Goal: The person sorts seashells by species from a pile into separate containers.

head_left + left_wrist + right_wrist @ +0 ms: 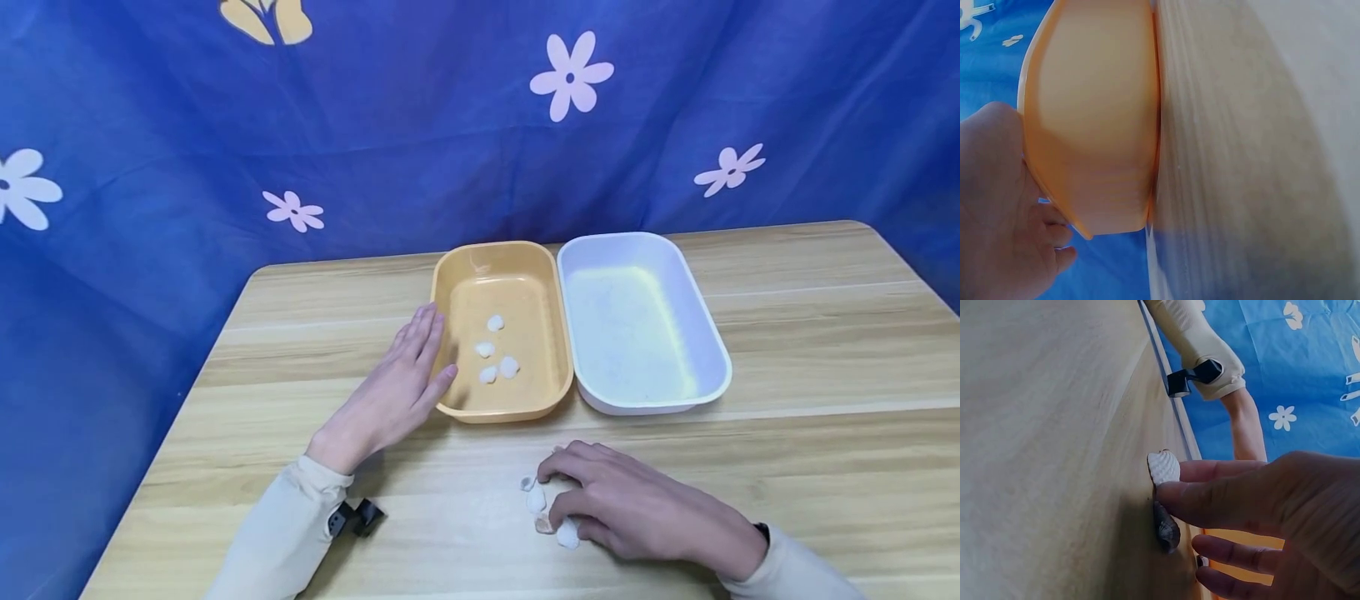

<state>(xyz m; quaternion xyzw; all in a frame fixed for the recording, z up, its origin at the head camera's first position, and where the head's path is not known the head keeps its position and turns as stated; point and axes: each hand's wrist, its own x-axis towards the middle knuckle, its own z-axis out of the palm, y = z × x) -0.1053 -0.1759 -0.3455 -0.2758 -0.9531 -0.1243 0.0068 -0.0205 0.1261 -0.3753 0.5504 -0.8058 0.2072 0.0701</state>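
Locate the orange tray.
In the head view, the orange tray stands mid-picture toward the far edge of the table, just left of the white tray, with the left hand at its left rim.

head: high, forward-down over wood-grain table (225,417) | left wrist: close, rolled sideways, facing orange tray (1091,119) | right wrist: close, low, facing ribbed shell (1165,467) | head + left wrist share orange tray

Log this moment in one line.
left hand: on rim of orange rectangular plastic tray; right hand: at white ridged shell over wood-grain table; tray: holds four small white shells
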